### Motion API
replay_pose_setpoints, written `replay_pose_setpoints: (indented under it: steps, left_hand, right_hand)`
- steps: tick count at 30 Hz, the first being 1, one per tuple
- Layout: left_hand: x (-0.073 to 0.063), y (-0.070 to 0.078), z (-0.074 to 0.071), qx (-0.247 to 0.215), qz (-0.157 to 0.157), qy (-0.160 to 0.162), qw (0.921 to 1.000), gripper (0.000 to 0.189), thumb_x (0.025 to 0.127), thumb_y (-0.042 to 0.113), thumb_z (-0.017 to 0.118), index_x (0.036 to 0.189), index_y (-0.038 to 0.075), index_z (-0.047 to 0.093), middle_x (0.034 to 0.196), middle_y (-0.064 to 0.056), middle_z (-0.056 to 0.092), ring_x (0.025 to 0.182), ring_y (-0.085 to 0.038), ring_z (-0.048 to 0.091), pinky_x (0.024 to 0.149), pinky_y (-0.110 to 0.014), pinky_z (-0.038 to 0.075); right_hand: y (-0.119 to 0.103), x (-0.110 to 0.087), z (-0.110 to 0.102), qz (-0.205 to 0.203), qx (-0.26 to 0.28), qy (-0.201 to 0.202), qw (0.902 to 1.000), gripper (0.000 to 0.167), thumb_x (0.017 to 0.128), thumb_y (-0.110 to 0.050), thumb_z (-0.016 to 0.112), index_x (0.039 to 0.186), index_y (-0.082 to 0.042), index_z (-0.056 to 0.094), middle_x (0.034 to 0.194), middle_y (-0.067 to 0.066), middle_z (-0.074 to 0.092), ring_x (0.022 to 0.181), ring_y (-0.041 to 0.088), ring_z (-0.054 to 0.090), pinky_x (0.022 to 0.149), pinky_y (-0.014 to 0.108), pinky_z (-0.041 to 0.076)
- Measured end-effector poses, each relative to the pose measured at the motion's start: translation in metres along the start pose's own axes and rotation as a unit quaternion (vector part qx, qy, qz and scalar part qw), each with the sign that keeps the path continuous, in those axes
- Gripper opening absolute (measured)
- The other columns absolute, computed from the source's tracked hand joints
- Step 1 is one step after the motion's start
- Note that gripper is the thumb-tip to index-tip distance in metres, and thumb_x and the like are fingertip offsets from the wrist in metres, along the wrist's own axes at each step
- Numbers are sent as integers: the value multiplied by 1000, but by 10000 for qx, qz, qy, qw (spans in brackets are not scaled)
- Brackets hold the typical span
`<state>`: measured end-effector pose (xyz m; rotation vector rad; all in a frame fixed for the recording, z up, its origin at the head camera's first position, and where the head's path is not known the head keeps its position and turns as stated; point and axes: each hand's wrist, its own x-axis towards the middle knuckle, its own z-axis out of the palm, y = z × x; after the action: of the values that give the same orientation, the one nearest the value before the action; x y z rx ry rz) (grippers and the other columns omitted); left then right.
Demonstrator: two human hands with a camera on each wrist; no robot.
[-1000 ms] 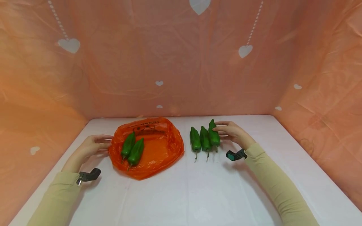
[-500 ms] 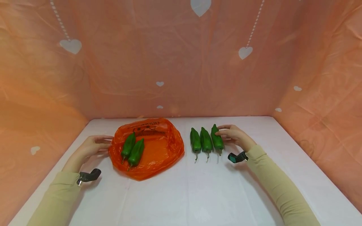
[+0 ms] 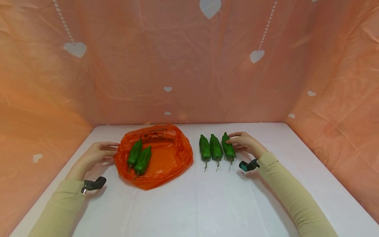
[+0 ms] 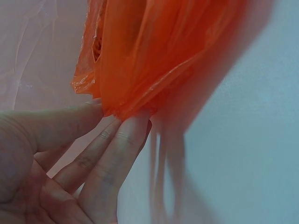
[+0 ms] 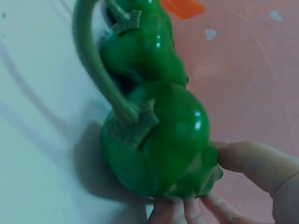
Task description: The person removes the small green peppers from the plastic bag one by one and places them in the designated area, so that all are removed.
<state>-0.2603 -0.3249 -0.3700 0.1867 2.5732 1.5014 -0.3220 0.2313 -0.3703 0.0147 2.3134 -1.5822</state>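
My left hand (image 3: 95, 154) pinches the left edge of an orange plastic bag (image 3: 164, 161) between thumb and fingers, which the left wrist view shows close up. Inside the open bag lie two green peppers, one (image 3: 135, 153) slightly behind the other (image 3: 143, 160). To the right, my right hand (image 3: 245, 142) holds the rightmost green pepper (image 3: 228, 148) of a row of three, thumb on one side and fingers on the other. Its stem end faces the camera in the right wrist view. The other two peppers, left (image 3: 205, 148) and middle (image 3: 216, 148), lie parallel beside it, stems toward me.
All of this lies on a white-covered table (image 3: 177, 210). Orange sheeting with white hearts (image 3: 189, 65) rises behind the table and along both sides. A dark device (image 3: 94, 183) is strapped to the left wrist, another (image 3: 248, 165) to the right.
The right hand has brought its pepper toward me and slightly right, lining it up with the other two. The left hand and the bag have stayed nearly still.
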Motion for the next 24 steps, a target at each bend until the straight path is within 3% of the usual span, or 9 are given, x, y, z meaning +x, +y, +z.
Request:
replay_pose_setpoints:
  steps: [11, 24]
  left_hand:
    - [2, -1, -1, 217, -67, 31, 9997, 47, 97, 9, 54, 135, -13, 41, 124, -32, 54, 100, -29, 65, 82, -36, 55]
    - [2, -1, -1, 90, -92, 6, 9999, 48, 97, 11, 55, 136, -13, 41, 125, -32, 53, 96, -25, 66, 81, -36, 55]
  right_hand:
    - [1, 8, 6, 104, 113, 220, 9996, 55, 85, -11, 69, 132, 5, 48, 74, -4, 58, 66, 10, 53, 69, 25, 52]
    - [-2, 10, 10, 197, -112, 440, 9988, 57, 85, -13, 70, 133, 6, 47, 84, 1, 56, 66, 9, 51, 66, 25, 53]
